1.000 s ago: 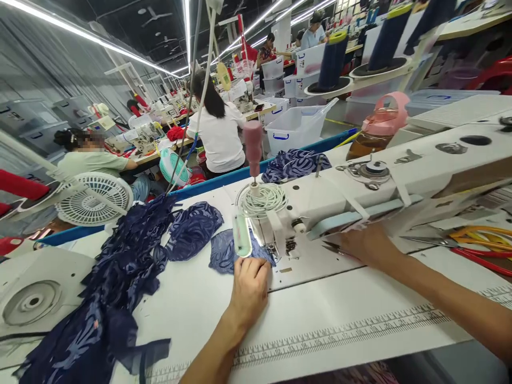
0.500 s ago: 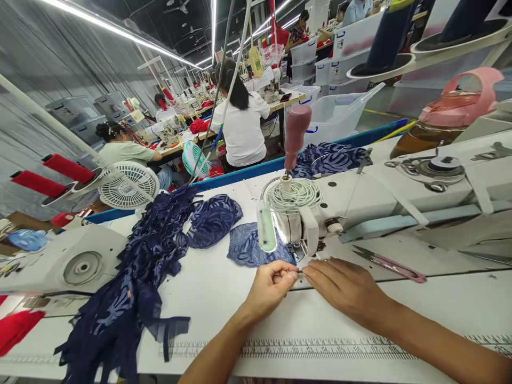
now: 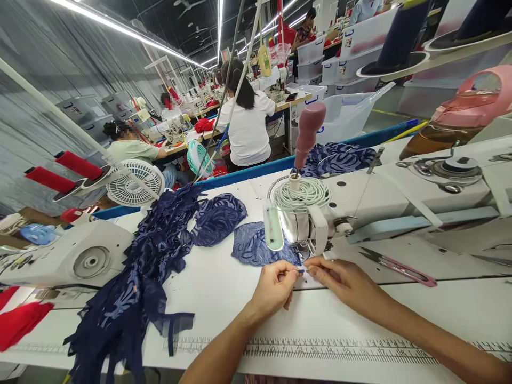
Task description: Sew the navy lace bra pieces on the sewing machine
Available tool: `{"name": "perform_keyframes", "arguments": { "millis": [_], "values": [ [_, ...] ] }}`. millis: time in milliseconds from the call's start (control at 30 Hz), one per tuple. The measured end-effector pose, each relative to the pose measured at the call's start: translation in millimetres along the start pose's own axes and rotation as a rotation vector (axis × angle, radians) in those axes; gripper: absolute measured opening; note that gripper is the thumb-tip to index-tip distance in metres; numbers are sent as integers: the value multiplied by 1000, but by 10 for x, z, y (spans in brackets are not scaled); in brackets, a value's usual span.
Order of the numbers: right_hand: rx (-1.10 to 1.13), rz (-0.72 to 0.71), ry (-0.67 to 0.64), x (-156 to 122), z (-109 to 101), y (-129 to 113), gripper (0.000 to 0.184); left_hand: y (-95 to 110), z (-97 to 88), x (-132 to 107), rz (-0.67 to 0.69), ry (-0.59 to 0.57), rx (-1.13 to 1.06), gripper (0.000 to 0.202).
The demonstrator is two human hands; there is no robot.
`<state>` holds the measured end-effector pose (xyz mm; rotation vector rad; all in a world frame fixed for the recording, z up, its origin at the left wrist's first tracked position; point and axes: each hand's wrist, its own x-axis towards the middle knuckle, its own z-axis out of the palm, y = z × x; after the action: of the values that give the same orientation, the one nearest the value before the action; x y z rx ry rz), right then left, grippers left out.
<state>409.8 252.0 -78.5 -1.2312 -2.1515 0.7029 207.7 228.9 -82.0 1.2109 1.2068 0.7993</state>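
My left hand and my right hand meet in front of the white sewing machine, just below its needle area. Both pinch something tiny and dark between thumb and fingertips; I cannot make out what it is. A piece of navy patterned lace lies flat under the machine head, right behind my fingers. Pink-handled thread snips lie on the table to the right of my right hand.
A heap of navy lace pieces runs down the table's left side. A second machine and red fabric sit at far left. A small white fan stands behind. A ruler strip edges the table. Other people sew at benches beyond.
A second ago my left hand lay flat by the needle and my right hand reached toward the snips. The right hand left the snips, and both hands now pinch together in front of the needle.
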Motion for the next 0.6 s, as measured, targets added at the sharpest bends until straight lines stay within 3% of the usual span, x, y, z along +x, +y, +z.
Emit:
{"name": "perform_keyframes", "arguments": {
  "millis": [67,233,400,500,600],
  "values": [
    [46,44,-51,33,38,-61,30,-2,6,-8,10,-5,16,35],
    [29,3,-19,76,138,-78,29,-24,31,-13,13,48,35,27],
    [-83,-130,59,58,72,90,28,42,25,-48,158,228,170,17],
    [-235,-306,109,50,20,191,31,124,-10,-78,284,357,360,18],
    [-452,-551,169,46,13,208,32,187,-45,-58,358,415,556,20]
  ]
}}
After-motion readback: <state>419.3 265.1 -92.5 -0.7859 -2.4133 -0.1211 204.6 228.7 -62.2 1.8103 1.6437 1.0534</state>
